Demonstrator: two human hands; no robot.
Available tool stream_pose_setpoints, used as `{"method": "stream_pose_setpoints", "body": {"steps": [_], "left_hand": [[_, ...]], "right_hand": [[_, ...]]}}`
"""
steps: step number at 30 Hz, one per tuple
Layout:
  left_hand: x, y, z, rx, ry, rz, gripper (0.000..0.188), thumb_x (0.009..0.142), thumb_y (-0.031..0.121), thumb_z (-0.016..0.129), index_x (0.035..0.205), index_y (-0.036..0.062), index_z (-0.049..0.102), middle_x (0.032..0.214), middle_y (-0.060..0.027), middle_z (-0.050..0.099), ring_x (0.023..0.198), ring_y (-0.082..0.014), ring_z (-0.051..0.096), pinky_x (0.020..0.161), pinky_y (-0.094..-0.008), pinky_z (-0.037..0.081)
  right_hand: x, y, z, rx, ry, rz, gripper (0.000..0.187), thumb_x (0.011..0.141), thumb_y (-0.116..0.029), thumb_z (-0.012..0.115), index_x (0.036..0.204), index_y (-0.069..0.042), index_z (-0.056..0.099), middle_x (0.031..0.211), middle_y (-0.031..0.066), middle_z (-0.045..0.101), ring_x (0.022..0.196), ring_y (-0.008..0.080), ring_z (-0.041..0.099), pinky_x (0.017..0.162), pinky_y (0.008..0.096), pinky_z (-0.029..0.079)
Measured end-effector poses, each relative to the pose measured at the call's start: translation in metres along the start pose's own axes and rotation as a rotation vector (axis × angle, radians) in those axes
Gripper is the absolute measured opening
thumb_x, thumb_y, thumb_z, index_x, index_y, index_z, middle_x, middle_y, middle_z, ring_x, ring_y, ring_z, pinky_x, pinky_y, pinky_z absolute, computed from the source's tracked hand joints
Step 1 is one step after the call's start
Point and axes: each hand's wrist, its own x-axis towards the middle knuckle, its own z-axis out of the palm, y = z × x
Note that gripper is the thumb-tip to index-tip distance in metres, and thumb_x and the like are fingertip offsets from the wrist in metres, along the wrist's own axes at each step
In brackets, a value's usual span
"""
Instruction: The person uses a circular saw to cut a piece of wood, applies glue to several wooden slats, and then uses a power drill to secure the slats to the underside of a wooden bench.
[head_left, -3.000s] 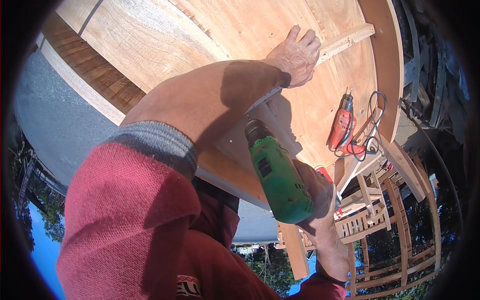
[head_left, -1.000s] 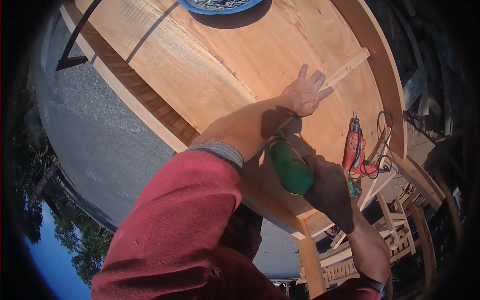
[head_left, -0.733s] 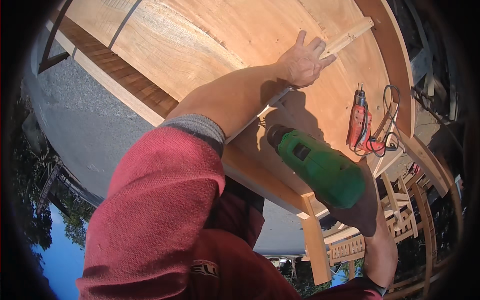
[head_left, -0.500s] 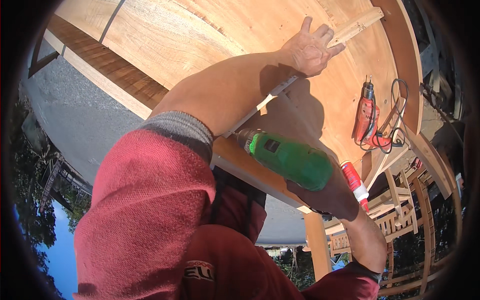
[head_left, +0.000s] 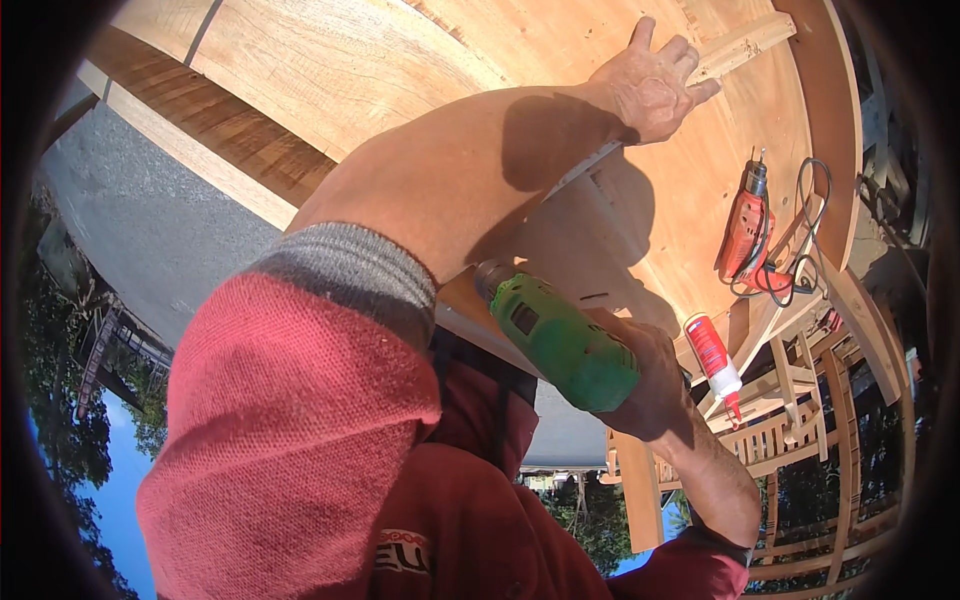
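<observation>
My right hand [head_left: 645,375] grips a green power drill [head_left: 560,340], its front end pointing up and left. The drill's tip is hidden behind my left forearm, near the edge of a wooden panel [head_left: 700,170]. Across that panel stretches my left arm in a red sleeve with a grey cuff. At its end my left hand [head_left: 652,88] rests spread and open on the wood, its fingers by the end of a pale wooden strip [head_left: 750,45]. Another narrow strip [head_left: 585,172] runs partly under my left forearm.
A red corded drill [head_left: 745,235] lies on the panel at the right, its black cable looped beside it. Nearer stands or lies a red and white glue bottle [head_left: 712,352]. A curved wooden board [head_left: 838,130] borders the far right. Slatted wooden furniture [head_left: 790,445] is beyond.
The green drill and my right hand have shifted slightly nearer, and the drill's back end has swung down and left. My left hand stays spread by the strip; the whole view has moved a little.
</observation>
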Motion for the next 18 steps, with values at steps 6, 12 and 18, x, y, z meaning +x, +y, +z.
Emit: {"method": "stream_pose_setpoints", "body": {"steps": [6,12,18], "left_hand": [[0.000,-0.003,0.007,0.006,0.025,-0.003,0.050,0.103,0.024,0.039,0.152,0.0222,0.052,0.136,-0.0126,0.058,0.135,-0.0253,0.047,0.110,-0.0646,0.026],[0.004,-0.006,0.007,-0.026,0.041,-0.001,0.051,0.103,0.024,0.039,0.152,0.0220,0.052,0.136,-0.0128,0.058,0.135,-0.0254,0.047,0.110,-0.0644,0.026],[0.003,-0.007,0.009,-0.040,0.043,0.006,0.051,0.102,0.024,0.040,0.152,0.0219,0.052,0.136,-0.0129,0.058,0.135,-0.0255,0.047,0.110,-0.0642,0.027]], "right_hand": [[-0.003,-0.002,0.008,-0.193,-0.003,0.015,0.039,0.080,-0.024,0.081,0.110,-0.006,0.065,0.086,0.0152,0.072,0.081,0.0365,0.073,0.070,0.0443,0.056],[0.001,0.005,0.009,-0.117,0.035,-0.007,0.035,0.081,-0.029,0.080,0.102,-0.007,0.064,0.085,0.0152,0.072,0.078,0.0358,0.073,0.067,0.0445,0.056],[0.009,-0.021,0.006,-0.337,-0.070,0.033,0.042,0.083,-0.037,0.080,0.104,-0.006,0.062,0.084,0.0159,0.070,0.076,0.0345,0.073,0.066,0.0465,0.056]]}}
